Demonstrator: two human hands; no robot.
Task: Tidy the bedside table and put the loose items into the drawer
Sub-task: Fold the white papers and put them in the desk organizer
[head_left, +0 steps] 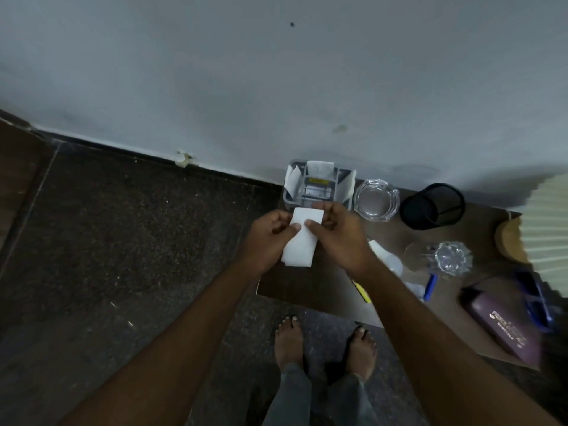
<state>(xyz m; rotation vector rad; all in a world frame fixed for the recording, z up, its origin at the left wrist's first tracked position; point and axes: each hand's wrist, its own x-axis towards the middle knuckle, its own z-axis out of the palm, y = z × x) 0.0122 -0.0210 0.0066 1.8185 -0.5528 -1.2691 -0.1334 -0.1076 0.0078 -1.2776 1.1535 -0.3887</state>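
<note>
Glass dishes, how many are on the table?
2. A round glass ashtray sits beside the grey tray; a flower-shaped glass dish lies nearer the lamp. Something clear beside it is too blurry to tell.

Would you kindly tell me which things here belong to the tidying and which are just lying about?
Job: paper, pinched by left hand and right hand; blue pen; yellow pen; table.
Lying about: ashtray; mesh cup; lampshade.

Grey wall point(276, 72), dark speckled floor point(138, 241), black skirting point(153, 155)
</note>
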